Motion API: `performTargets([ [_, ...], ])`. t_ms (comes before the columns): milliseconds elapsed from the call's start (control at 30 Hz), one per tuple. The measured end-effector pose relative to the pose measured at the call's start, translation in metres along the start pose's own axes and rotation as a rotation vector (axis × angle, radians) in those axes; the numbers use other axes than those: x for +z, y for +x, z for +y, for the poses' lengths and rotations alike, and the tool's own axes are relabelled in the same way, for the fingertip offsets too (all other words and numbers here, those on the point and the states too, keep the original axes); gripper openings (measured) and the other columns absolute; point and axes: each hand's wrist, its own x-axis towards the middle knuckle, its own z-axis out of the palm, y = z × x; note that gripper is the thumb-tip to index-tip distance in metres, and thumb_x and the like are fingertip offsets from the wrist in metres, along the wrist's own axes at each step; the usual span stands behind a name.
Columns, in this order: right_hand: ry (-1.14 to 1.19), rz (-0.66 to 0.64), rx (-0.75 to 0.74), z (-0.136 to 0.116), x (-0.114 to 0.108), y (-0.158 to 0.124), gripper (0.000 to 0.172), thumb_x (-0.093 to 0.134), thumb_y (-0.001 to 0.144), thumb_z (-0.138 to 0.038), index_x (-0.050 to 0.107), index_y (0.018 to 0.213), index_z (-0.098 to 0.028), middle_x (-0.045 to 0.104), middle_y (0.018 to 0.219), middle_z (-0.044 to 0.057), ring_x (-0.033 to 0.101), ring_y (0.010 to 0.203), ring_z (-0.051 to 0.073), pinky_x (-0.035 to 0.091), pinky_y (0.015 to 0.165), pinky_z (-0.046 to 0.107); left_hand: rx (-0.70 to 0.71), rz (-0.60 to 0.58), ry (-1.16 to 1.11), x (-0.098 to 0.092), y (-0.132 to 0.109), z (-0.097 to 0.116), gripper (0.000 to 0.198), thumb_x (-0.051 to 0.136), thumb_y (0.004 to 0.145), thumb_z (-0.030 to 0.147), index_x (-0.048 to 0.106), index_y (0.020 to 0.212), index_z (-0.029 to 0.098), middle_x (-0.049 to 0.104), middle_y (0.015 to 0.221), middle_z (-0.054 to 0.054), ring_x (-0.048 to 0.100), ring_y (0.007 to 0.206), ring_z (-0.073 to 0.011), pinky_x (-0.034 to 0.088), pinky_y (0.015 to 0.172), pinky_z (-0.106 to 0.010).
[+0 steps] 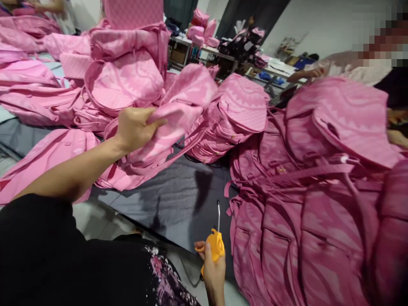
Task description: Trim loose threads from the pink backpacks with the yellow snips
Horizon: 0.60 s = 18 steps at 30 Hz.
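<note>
My left hand is closed on the fabric of a pink patterned backpack, lifting part of it above the dark cloth. The rest of that bag hangs down and merges with the pink pieces behind, so its outline is unclear. Low in the view, my right hand grips a yellow hand tool with a thin, slightly bent metal tube and a dark tip. The tip points away from me over the dark cloth, apart from any bag. My fingers cover part of the tool's handle.
Dark grey cloth covers the work surface. Stacked pink backpacks crowd the right side, with another pile ahead. More pink bags fill the left. Behind the right pile, another person's hand shows.
</note>
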Motion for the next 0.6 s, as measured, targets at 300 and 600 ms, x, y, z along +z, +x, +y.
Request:
performTargets([
  [300, 0.149, 0.163, -0.027, -0.036, -0.040, -0.017, 0.055, 0.064, 0.086, -0.053, 0.054, 0.126, -0.016, 0.073, 0.099, 0.010, 0.072, 0.086, 0.025, 0.059, 0.080, 0.040, -0.799, -0.167, -0.384, 0.104, -0.121, -0.026, 0.033, 0.064, 0.083, 0.048, 0.060, 0.070, 0.018, 0.053, 0.058, 0.003, 0.054, 0.059, -0.0134, 0.044, 0.055, -0.022],
  [600, 0.028, -0.008, 0.101, -0.014, -0.051, -0.026, 0.058, 0.055, 0.085, -0.071, 0.054, 0.113, -0.020, 0.067, 0.068, 0.000, 0.064, 0.057, 0.020, 0.056, 0.058, 0.035, -0.305, -0.639, 0.083, 0.153, -0.247, 0.020, 0.078, 0.062, 0.085, 0.048, 0.038, 0.153, 0.017, 0.028, 0.163, -0.020, 0.024, 0.152, -0.0349, 0.028, 0.120, -0.052],
])
